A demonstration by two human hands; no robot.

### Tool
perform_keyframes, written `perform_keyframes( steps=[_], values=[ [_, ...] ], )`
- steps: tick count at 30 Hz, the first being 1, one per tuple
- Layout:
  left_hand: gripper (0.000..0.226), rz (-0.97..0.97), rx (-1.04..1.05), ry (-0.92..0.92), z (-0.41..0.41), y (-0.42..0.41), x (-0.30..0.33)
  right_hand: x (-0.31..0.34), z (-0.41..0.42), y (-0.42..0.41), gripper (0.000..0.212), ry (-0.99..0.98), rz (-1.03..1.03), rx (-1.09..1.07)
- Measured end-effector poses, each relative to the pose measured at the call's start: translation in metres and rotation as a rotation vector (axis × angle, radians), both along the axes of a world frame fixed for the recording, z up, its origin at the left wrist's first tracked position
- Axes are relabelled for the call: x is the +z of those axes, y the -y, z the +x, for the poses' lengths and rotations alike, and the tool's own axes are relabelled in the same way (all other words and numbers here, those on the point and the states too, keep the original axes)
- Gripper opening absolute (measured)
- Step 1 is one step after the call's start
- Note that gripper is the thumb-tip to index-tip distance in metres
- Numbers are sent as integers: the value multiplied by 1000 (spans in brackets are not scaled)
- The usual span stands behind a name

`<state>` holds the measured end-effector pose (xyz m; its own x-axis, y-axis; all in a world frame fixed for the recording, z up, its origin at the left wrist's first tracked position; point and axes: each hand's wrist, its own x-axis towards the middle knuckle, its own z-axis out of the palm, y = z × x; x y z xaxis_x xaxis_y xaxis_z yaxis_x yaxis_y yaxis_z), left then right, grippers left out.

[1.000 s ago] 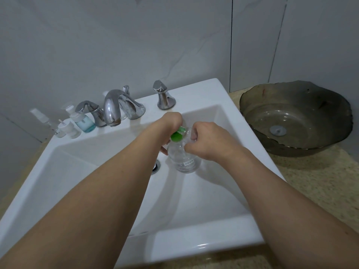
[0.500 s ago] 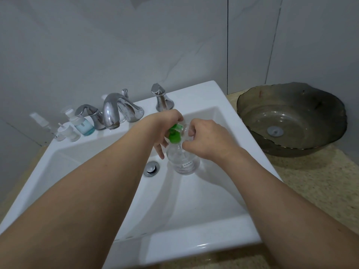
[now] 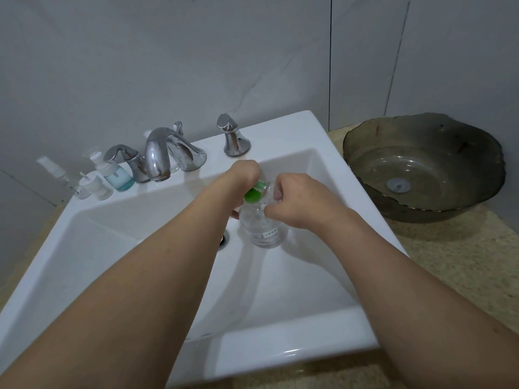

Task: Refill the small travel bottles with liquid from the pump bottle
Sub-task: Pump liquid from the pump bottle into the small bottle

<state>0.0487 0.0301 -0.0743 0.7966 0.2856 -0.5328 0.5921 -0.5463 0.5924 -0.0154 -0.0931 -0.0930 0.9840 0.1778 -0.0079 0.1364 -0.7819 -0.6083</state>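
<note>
Fingers of the right hand [image 3: 297, 203] curl round the shoulder of a clear, round plastic bottle [image 3: 265, 227], gripping it from its right side, while the fingers of the left hand [image 3: 243, 175] close over the green cap or pump head [image 3: 254, 193] at its top, from the left and behind (how they lie on the far side is hidden). The bottle's long axis runs tilted, base towards the person and low over the white ceramic sink [image 3: 295, 327], neck away and up into the left fingers. So the top sits directly between the two hands, nearer the left. Judging by this, the coming move is a twist or press at that green top. The small clear travel bottles [image 3: 95, 183] stand well apart, far to the left of both hands, on the sink ledge beside the chrome tap [image 3: 160, 155].
</note>
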Motion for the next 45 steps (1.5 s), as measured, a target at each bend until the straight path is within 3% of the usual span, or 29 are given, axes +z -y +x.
perform_keyframes(
  steps=[4, 8, 12, 22, 28, 34, 45],
  values=[
    [45, -38, -57, -110, 1, -6, 9, 2, 0, 0, 23, 46, -6, -7],
    [53, -68, -123, -193, 2, -6, 23, 5, 0, 1, 25, 102, -12, -18],
    [48, -37, -133, -199, 1, -7, 23, 5, -1, 0, 26, 83, 9, -16],
    [21, -6, -26, 7, -2, 5, 4, 0, 0, 1, 22, -9, -1, -10],
    [37, -2, -38, -46, -2, 0, 2, 1, 0, 1, 22, 4, -9, -5],
    [49, -116, -86, -146, 0, -5, 21, 4, 1, 2, 27, 107, -9, -26],
    [31, -13, -62, -91, 0, 1, 8, 1, 2, -1, 24, 17, -35, -24]
  ],
)
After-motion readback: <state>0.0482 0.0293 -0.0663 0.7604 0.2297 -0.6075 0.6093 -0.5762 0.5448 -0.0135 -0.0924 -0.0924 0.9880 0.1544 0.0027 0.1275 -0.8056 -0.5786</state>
